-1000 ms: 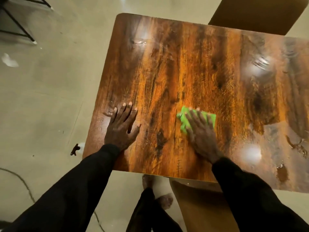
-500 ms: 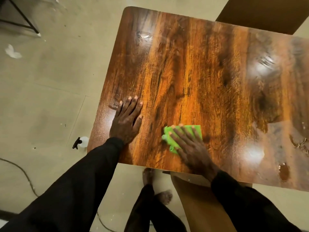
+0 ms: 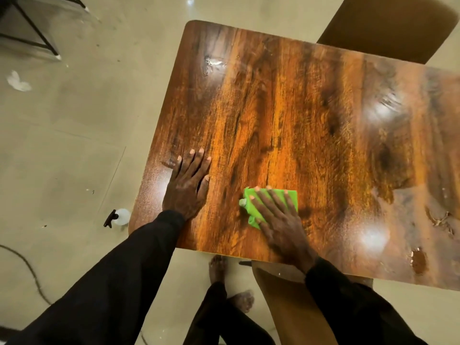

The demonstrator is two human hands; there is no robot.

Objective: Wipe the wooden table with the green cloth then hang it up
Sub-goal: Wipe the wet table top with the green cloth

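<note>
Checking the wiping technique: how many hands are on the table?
2. The left hand rests flat on the table near its left edge; the right hand presses the cloth flat, near the front edge.

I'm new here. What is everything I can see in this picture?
wooden table: one, glossy brown, middle and right
green cloth: one, bright green, on the table by its near edge
wet patches: several, shiny, far-left corner and right side of the table
spray bottle: one, white with dark trigger, floor by the table's near-left corner
chairs: two, brown, one beyond the far edge, one at the near edge
metal frame: one, black, floor top left
paper scrap: one, white, floor at left
cable: one, dark, floor bottom left
left hand: one, black sleeve, flat on the table
right hand: one, black sleeve, pressing flat on the cloth
feet: two, bare, floor below the near edge
</note>
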